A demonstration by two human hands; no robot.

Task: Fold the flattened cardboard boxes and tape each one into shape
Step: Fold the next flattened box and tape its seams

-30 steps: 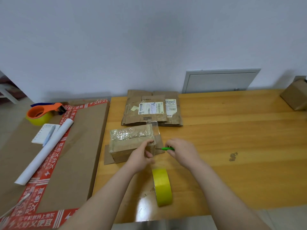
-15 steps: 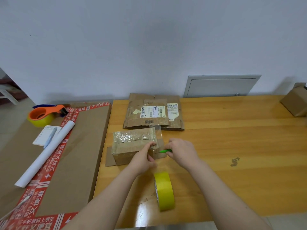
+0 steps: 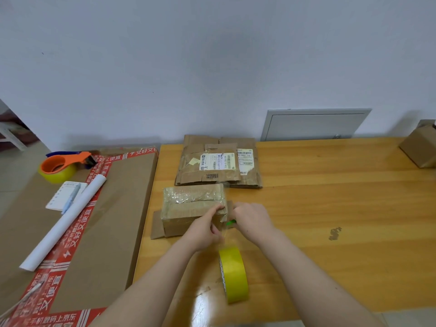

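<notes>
One yellow roll of tape stands on edge at six o'clock of the hands, a clear strip running up to them. Both have closed on the three o'clock end of the crinkly, tape-wrapped cardboard box. The left hand pinches its corner and the right hand grips a green cutter, so the cut seems imminent; flat boxes wait at twelve.

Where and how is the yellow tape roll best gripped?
Probably pinch the yellow tape roll across its two flat faces, coming down from above: it stands on edge on the table, curved band upward, faces turned left and right.
</notes>
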